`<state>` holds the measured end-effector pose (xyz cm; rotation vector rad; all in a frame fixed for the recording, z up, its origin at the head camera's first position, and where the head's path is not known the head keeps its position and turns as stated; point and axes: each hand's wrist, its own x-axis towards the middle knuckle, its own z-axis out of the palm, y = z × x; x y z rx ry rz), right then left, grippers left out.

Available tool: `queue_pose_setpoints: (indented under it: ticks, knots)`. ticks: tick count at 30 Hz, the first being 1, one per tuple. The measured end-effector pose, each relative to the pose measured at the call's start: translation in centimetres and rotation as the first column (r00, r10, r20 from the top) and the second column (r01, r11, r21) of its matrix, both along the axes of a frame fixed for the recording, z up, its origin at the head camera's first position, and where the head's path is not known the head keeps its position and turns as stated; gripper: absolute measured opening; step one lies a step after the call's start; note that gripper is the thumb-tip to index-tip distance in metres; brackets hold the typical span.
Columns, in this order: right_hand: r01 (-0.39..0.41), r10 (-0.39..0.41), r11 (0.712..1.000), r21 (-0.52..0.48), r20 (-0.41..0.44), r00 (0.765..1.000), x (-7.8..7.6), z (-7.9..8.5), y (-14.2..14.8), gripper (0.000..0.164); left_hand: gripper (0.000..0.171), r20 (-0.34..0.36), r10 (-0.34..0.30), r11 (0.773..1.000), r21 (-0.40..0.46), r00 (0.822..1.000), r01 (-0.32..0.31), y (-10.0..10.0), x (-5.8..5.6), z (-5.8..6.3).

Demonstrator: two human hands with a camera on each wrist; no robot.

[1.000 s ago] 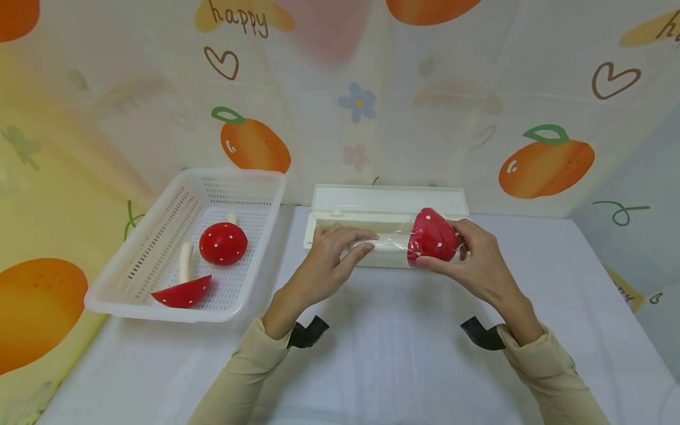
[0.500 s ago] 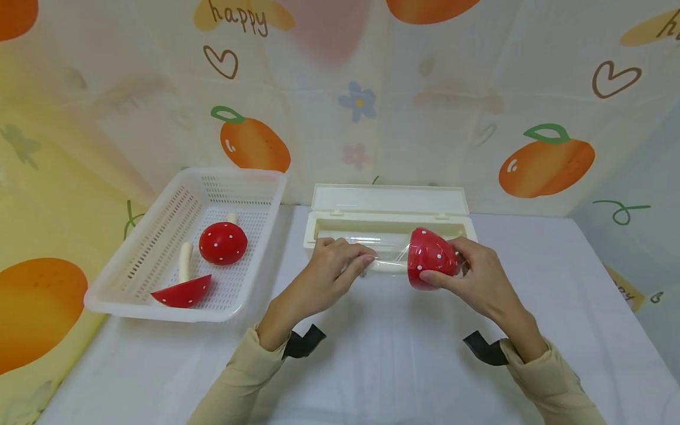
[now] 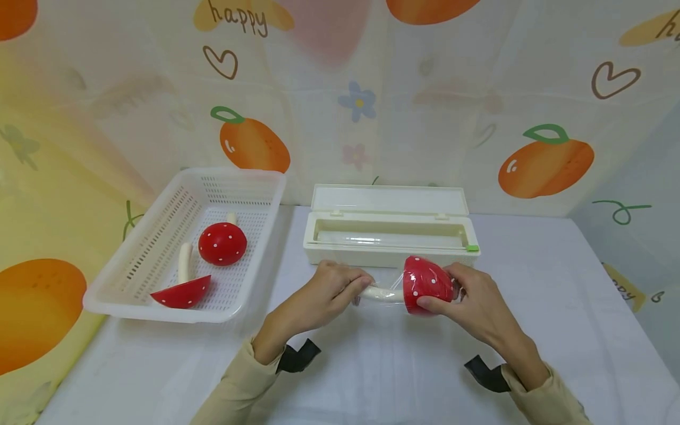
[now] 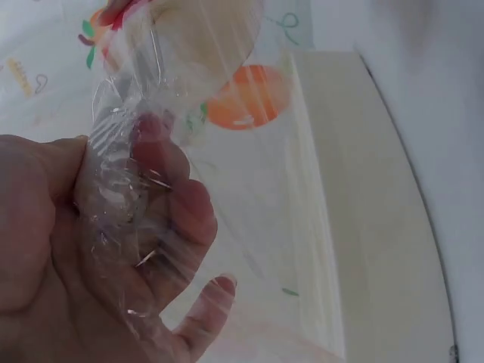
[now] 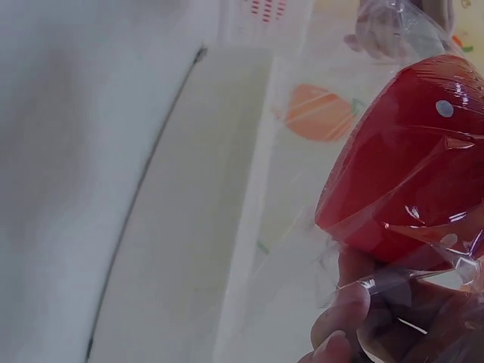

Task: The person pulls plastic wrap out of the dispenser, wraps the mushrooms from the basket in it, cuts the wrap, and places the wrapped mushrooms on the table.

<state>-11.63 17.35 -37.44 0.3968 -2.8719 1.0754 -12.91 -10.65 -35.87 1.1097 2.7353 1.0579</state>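
Note:
A toy mushroom with a white-dotted red cap [image 3: 425, 286] and a white stem [image 3: 385, 294] lies sideways in the air, wrapped in clear cling film [image 4: 121, 189]. My left hand [image 3: 324, 295] pinches the gathered film at the stem's end; in the left wrist view the film drapes across its curled fingers. On the other side, my right hand [image 3: 480, 304] grips the cap, thumb in front. The right wrist view shows film stretched over the red cap [image 5: 412, 170] and around the fingers. Behind both hands stands a white cling film box [image 3: 393, 257], its lid raised.
A white perforated basket [image 3: 133, 265] stands on the left. It holds a dotted red mushroom [image 3: 222, 244] and another mushroom [image 3: 183, 292] lying with its stem upward. A small green piece [image 3: 472, 248] sits on the box's right front edge. A printed curtain [image 3: 404, 136] hangs behind.
Both hands have drawn the wrapped mushroom back from over the film box toward the front of the table. The box's opening now shows fully. The basket has not moved.

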Motion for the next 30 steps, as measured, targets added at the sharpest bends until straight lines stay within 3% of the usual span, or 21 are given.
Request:
queue_pose_setpoints:
  ticks: [7,15,26,30]
  knots:
    - [0.017,-0.017,1.0,0.007,0.075,0.997,0.6,-1.3,-0.2,0.05,0.024,0.072,-0.031,0.999,-0.034,0.997,0.033,-0.2,0.2,-1.1]
    - [0.051,-0.055,0.998,0.029,0.162,0.985,0.6,-2.8,-0.4,0.056,0.024,0.16,-0.059,0.996,-0.06,0.985,0.07,-0.3,-0.2,-3.3]
    - [0.043,-0.046,0.999,0.025,0.172,0.984,0.3,-5.1,-0.4,0.062,0.021,0.292,-0.003,0.993,-0.11,0.956,0.036,-0.2,-0.4,-5.6]
    - [0.021,-0.024,1.0,0.019,0.212,0.977,0.1,-5.7,-0.5,0.066,0.022,0.284,0.008,0.989,-0.145,0.959,0.035,-0.2,-0.6,-6.4]
